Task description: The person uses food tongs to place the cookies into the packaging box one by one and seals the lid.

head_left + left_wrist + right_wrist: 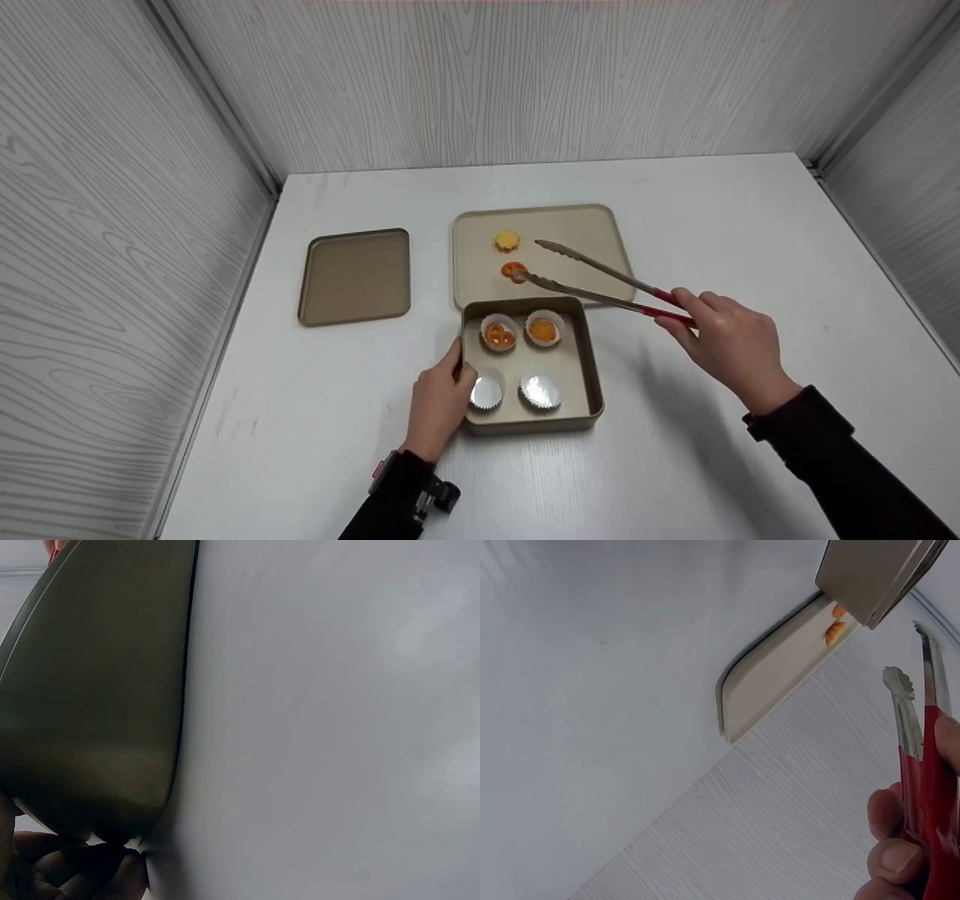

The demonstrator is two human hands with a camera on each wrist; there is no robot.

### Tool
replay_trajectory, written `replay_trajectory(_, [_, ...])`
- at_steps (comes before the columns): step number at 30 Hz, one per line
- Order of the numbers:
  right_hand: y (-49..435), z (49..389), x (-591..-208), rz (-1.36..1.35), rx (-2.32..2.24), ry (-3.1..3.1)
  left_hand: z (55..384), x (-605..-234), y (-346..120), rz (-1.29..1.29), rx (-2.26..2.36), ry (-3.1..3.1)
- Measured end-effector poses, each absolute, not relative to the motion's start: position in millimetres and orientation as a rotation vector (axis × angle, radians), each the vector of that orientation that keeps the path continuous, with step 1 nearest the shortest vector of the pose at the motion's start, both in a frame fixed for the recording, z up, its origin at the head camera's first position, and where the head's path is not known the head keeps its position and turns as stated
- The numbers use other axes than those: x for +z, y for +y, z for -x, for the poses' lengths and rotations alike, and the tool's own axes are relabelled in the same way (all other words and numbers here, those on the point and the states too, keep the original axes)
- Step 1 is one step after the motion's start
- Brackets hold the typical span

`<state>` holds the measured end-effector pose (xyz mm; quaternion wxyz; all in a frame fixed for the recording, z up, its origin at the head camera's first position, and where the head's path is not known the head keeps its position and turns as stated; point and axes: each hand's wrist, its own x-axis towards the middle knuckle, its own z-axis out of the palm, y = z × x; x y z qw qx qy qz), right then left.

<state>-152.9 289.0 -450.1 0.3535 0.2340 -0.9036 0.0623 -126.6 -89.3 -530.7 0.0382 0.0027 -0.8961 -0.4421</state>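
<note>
— Tongs [600, 281] in the right hand [724, 337], arms spread, one tip touching the orange pastry [514, 271] just beyond the hands.
— Left hand [439, 397] is curling around the square pan [589, 360], bracing it.

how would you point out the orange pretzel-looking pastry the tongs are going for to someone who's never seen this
Start at the larger flat tray at the middle of the white table, just behind the square pan of paper cups. Two pastries lie on it; take the nearer one, the orange pastry, at the tongs tip. Its neighbour is pale yellow and round; this one is darker and twisted.
</note>
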Motion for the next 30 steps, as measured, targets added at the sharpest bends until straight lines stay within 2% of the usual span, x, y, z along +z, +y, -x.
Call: replay_trajectory(30, [263.5,183.1,-445.3,-0.513,0.211,-2.634,127.2,-528.4,-88.3,-0.025,-1.356,-2.765])
